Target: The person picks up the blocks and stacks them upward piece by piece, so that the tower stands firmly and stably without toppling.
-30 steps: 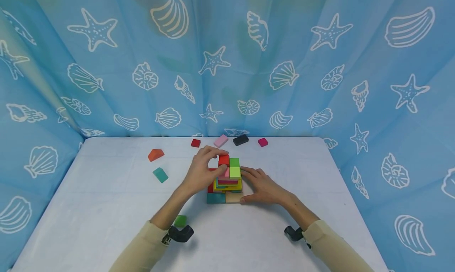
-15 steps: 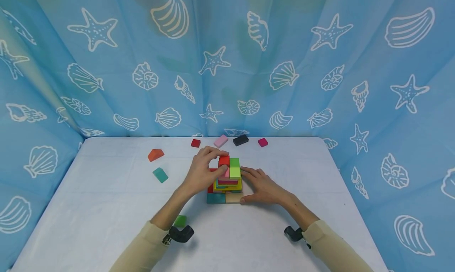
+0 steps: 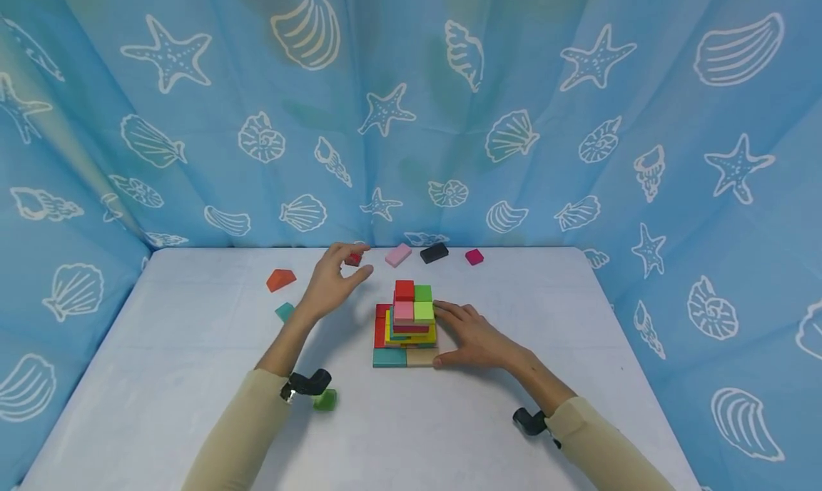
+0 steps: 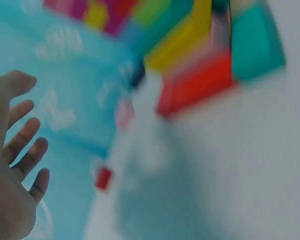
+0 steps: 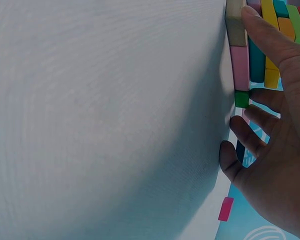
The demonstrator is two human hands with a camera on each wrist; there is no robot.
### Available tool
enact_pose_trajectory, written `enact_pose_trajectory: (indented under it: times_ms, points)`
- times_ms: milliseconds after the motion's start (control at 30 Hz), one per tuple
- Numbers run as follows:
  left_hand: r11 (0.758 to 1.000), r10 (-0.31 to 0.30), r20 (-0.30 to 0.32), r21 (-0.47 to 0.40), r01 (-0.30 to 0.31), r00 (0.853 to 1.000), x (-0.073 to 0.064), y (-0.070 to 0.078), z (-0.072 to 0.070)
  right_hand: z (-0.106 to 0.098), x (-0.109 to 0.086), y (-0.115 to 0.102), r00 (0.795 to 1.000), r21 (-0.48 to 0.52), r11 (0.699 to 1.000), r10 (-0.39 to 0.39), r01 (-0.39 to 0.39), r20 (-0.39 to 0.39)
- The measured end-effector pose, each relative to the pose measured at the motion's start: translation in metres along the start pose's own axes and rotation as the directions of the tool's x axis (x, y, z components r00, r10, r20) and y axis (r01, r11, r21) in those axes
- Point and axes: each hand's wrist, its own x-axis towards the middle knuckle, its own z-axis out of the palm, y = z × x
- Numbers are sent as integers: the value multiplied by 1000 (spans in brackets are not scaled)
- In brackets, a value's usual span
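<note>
A stepped tower of coloured wooden blocks point(image 3: 411, 337) stands mid-table. Red point(image 3: 404, 290), pink point(image 3: 403, 312) and light green blocks point(image 3: 423, 312) form its top; its base shows a teal block point(image 3: 389, 358) and a tan block point(image 3: 421, 358) in front. My left hand point(image 3: 329, 284) is raised to the tower's left, thumb and fingers spread with nothing between them. Its fingers overlap a small red block point(image 3: 352, 260) at the back. My right hand point(image 3: 478, 340) rests along the tower's right side; in the right wrist view its thumb point(image 5: 267, 32) touches the tan base block.
Along the back edge lie a pink block point(image 3: 398, 255), a black block point(image 3: 434, 253) and a magenta block point(image 3: 474, 257). An orange block point(image 3: 280, 280) and a partly covered teal block point(image 3: 284, 310) lie left. A green block point(image 3: 325, 400) sits near my left wrist.
My left hand has let go of the red and pink blocks atop the tower and moved left and back. The right hand has stayed in place.
</note>
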Motion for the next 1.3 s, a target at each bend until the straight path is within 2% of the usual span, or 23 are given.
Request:
enact_pose_trajectory:
  times_ms: [133,267,433,567,733,867,967,1033,1100,1200,1300]
  points:
    - [993,-74,-13,87,75,997,14,-34,3,2,0,1,1000,-4,1000,-1,1,-3]
    - [973,-121,11,201,116,993,24,-54,11,2,0,1,1000,-9,1000,-2,2,2]
    - [924,-215,29,330,194,976,31,-62,19,1,2,-1,1000,-10,1000,-1,1,1]
    - [893,-242,1,392,222,970,32,-66,22,0,3,-1,1000,-14,1000,1,0,19]
    - [880,-225,-27,424,215,974,32,-68,24,-1,3,-2,1000,-4,1000,-4,4,18]
    - [875,-253,-44,417,248,966,31,-65,25,-1,3,-1,1000,-10,1000,-13,14,15]
    - [886,-267,-56,379,268,962,30,-61,25,-1,3,-1,1000,-9,1000,-18,18,14]
    - [908,-245,-74,333,256,967,29,-56,25,-1,2,-1,1000,-14,1000,-21,21,14]
    - [937,-197,-103,273,218,975,29,-48,24,-1,1,0,1000,-18,999,-29,29,10]
    - [976,-109,-145,173,134,983,28,-24,21,-2,0,1,999,-22,999,-42,42,3]
    - [996,-30,-148,76,41,989,25,10,16,-2,-1,2,999,-10,999,-46,46,-2]
